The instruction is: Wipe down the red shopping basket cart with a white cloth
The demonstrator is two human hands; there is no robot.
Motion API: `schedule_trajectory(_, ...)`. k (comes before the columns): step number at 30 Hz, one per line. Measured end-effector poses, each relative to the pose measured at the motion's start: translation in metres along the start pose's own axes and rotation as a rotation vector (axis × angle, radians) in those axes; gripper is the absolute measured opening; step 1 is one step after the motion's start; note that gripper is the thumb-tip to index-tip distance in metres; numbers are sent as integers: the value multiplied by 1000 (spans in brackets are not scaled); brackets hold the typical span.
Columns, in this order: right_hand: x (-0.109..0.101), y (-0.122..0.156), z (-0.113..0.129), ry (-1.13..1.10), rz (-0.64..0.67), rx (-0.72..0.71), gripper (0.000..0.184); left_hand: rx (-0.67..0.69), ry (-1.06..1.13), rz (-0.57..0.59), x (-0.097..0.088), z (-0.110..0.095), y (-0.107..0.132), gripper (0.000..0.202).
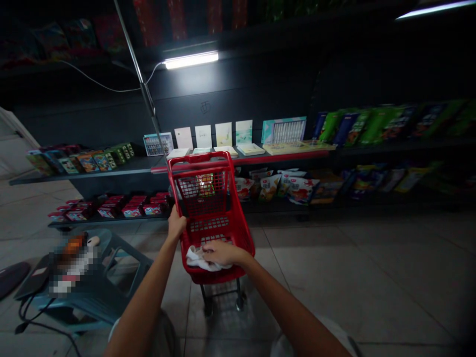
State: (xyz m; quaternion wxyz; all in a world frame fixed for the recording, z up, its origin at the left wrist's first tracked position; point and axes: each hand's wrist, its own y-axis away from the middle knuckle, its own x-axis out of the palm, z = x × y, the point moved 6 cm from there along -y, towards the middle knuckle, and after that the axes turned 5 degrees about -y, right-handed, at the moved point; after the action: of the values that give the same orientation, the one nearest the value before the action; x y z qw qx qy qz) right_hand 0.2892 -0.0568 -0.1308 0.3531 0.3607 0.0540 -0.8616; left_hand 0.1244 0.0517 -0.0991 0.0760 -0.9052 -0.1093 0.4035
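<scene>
A small red shopping cart (241,233) stands on the floor in front of me, its handle end toward the shelf. My left hand (176,224) grips the cart's left rim, fingers wrapped over it. At the near end of the basket, my right hand (219,252) presses a white cloth (197,259) against the inside of the near rim. The cloth is bunched under the fingers and spreads out to the left of them. A thin metal pole (136,64) rises beside the cart's handle.
Shelves ahead hold upright books (223,135), boxed goods (98,161) and snack bags (270,187). A lit tube lamp (191,60) is fixed above. To the left, a grey-blue plastic stool (128,255) carries blurred items and a black cable (48,325). Tiled floor (334,267) extends to the right.
</scene>
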Motion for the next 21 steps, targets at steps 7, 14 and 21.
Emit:
schedule_trajectory(7, -24, 28, -33, 332, 141, 241, 25, -52, 68, 103, 13, -9, -11, 76)
schedule_trajectory(14, -17, 30, -37, 313, 65, 144, 22, -121, -2, 128, 17, -17, 2, 79)
schedule_trajectory(21, 5, 25, -13, -54, -69, -12, 41, -172, -346, 149, 17, -27, -16, 55)
